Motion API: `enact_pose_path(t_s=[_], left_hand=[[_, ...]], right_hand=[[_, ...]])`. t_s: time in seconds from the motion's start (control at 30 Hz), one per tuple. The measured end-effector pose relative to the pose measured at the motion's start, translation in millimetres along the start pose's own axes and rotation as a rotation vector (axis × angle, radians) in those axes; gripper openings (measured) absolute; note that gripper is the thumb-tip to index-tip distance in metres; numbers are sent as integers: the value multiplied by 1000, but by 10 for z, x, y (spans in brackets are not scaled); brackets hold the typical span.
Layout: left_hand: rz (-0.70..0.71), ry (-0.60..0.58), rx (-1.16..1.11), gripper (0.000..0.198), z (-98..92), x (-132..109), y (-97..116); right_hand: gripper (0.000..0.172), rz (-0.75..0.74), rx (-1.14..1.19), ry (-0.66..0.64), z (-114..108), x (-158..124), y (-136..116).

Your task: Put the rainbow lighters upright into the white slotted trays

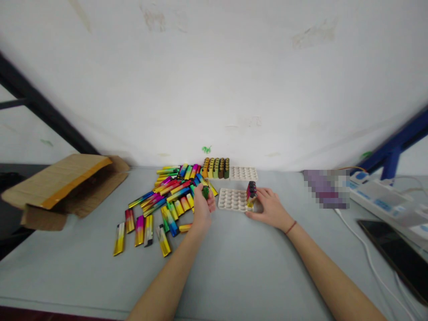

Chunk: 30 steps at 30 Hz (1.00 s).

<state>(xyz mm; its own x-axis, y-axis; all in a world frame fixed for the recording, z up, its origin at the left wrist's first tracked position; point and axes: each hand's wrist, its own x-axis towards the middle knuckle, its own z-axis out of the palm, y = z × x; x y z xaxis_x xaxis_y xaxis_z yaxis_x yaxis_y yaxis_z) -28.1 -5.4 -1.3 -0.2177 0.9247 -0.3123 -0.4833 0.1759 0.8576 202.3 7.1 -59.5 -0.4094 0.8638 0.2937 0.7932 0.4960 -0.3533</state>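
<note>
My left hand is closed around a green lighter, mostly hidden by the fingers, at the right side of a loose pile. Many shiny lighters in gold, red, blue, green and pink lie there. A white tray with rows of round hollows sits right of that hand. Several dark-topped lighters stand upright in the tray's right end. Gripping this end is my right hand, its thumb at the front edge and its fingers behind, beside the standing lighters.
Against the wall, another white tray holds upright lighters in its left part. An opened cardboard box lies at the left. To the right are a power strip, a dark phone, a white cable and a pixelated patch.
</note>
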Motion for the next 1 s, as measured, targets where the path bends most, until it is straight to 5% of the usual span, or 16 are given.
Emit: enact_pose_path(t_s=[0.6,0.8,1.0], left_hand=[[100,32,-31,59,30,-6,-33],[290,-9,238,60,-5,53,-219],[663,-225,625,34,-35,-30,-356]], right_hand=[[70,11,-7,-15,-22,6,-27],[68,1,11,-16,-21,11,-17],[70,11,5,-24,-24,18,-24]])
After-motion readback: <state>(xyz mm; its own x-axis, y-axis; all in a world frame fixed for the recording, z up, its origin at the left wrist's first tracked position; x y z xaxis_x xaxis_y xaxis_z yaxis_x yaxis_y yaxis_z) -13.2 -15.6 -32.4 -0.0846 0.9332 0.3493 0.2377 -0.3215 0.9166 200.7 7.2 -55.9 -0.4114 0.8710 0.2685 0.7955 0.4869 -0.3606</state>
